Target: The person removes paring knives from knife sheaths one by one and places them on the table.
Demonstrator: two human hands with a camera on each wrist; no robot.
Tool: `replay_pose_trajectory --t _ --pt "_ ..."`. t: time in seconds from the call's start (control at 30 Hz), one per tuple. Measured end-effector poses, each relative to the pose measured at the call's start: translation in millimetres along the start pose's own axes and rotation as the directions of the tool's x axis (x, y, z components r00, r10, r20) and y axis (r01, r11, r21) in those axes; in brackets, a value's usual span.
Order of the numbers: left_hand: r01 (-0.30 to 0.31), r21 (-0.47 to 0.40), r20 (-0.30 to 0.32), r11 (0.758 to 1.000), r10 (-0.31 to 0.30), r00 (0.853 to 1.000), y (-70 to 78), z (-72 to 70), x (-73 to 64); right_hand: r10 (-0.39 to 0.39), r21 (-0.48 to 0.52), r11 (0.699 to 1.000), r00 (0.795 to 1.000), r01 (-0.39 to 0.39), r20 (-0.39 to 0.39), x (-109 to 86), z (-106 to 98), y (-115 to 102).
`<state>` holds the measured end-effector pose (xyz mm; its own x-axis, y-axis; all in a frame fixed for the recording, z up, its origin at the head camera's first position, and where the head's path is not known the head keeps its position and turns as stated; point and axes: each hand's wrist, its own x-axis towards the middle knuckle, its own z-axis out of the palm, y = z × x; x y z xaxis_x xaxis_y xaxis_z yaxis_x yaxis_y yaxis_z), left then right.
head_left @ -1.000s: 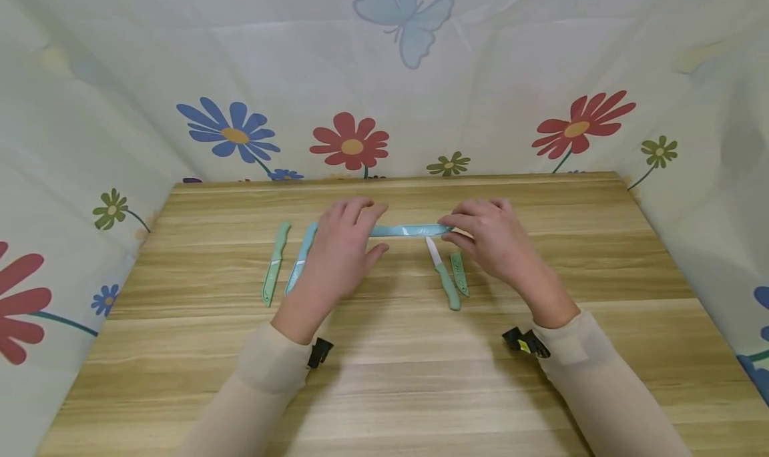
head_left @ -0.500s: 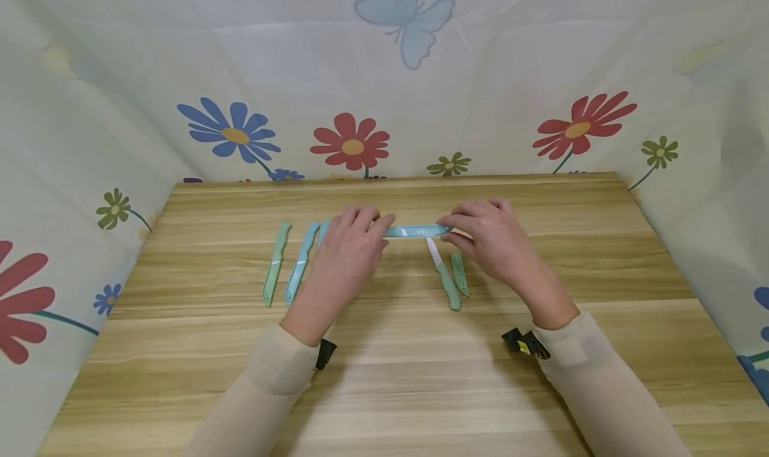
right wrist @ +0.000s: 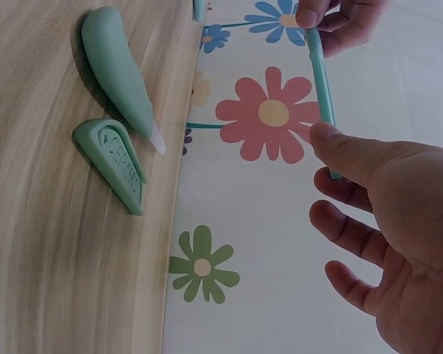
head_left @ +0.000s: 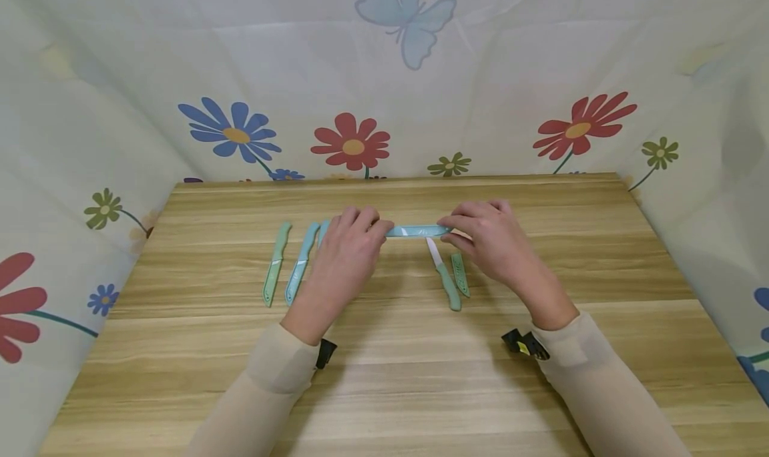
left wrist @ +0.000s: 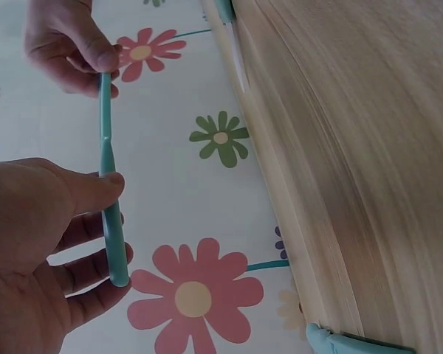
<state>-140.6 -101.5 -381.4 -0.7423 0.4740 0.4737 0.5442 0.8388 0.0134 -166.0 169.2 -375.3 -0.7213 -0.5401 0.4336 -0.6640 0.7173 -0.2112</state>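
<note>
Between both hands a sheathed light-blue knife (head_left: 417, 231) is held level above the table. My left hand (head_left: 348, 253) grips its handle (left wrist: 113, 228), thumb on one side and fingers on the other. At the opposite end my right hand (head_left: 489, 237) pinches the tip of the sheath (right wrist: 322, 77) between thumb and finger. Below and nearer lies a bare green-handled paring knife (head_left: 446, 283), its white blade pointing away. Close on its right rests an empty green sheath (head_left: 459, 274) with raised lettering, seen larger in the right wrist view.
A green sheathed knife (head_left: 276, 265) and a blue sheathed knife (head_left: 302, 265) lie side by side left of the left hand. Another blue handle (head_left: 323, 231) shows partly behind that hand. A flower-print curtain (head_left: 480, 97) surrounds the wooden table (head_left: 408, 377) at the back and sides.
My left hand has moved slightly right and its open thumb and fingers have closed on the knife's handle. The right hand and the knives on the table stay put.
</note>
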Motion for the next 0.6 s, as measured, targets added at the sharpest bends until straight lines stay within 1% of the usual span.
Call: replay_pose_trajectory --t 0.17,0.43,0.53,0.6 --pt "0.003 -0.008 -0.004 1.0 -0.003 1.0 -0.1 1.2 -0.3 0.012 -0.002 1.0 1.0 -0.012 0.006 -0.4 0.4 -0.9" --pt "0.001 0.012 -0.021 1.0 0.0 1.0 0.3 2.2 -0.4 0.031 -0.025 0.999 0.999 -0.03 0.033 -0.9 0.3 -2.8" --pt "0.011 0.016 -0.016 1.0 -0.01 1.0 0.8 2.3 -1.0 0.013 -0.047 0.999 1.0 -0.012 0.025 -1.4 0.2 -5.2" --pt "0.019 0.023 -0.011 1.0 -0.019 1.0 1.1 2.6 -1.2 -0.018 -0.069 0.997 1.0 0.019 0.008 -1.2 1.0 -7.7"
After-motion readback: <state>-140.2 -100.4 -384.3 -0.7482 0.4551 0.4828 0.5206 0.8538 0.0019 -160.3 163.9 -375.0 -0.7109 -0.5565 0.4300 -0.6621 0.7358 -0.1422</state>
